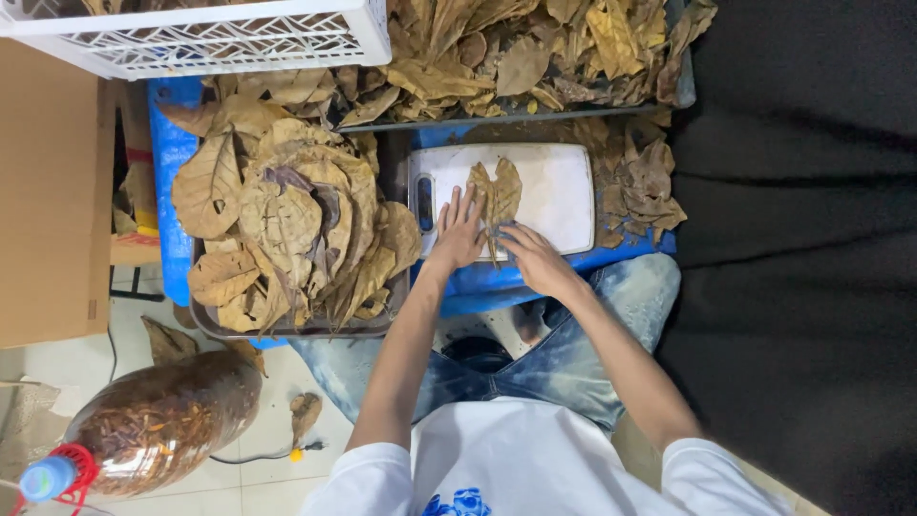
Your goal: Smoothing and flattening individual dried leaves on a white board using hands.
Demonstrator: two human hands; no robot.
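Dried brown leaf (497, 196) lying on the white cutting board (559, 186), centre of frame, long axis running top to bottom, stem end toward the body. Left hand (458, 229) flat, fingers spread, just left of the leaf, touching its edge. Right hand (537, 256) at the lower end, fingertips pressing the stem; nearer the stem than the left. Tray of leaves (287, 239) at left.
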